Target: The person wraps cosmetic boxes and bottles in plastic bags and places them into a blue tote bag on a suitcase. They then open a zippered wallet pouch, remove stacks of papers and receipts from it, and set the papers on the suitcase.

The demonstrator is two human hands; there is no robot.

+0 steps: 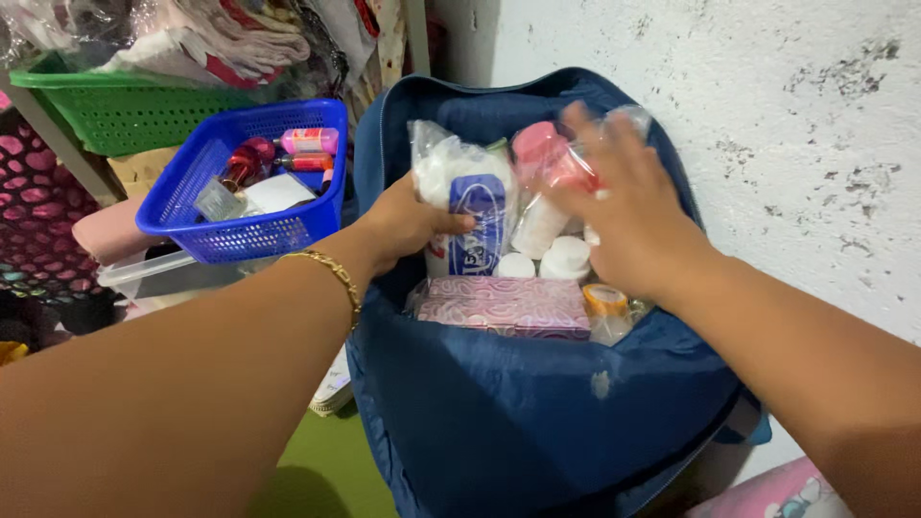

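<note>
1. Forearms reached from the near edge into an open blue bag (537,422).
2. Her left hand (408,225) gripped a clear packet of cotton wool (460,197) standing at the bag's left side.
3. Her right hand (633,216), blurred, fingers spread, pressed on pink-capped bottles (542,153) at the bag's far edge.
4. Near the bag's front edge lay a pink patterned box (504,305); left of the bag sat a blue basket (240,230).

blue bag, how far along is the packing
Well along: the blue bag already holds white bottles and a pink patterned box. The left hand grips a clear packet; the right hand presses pink-capped items. The blue basket isn't emptied.
</note>
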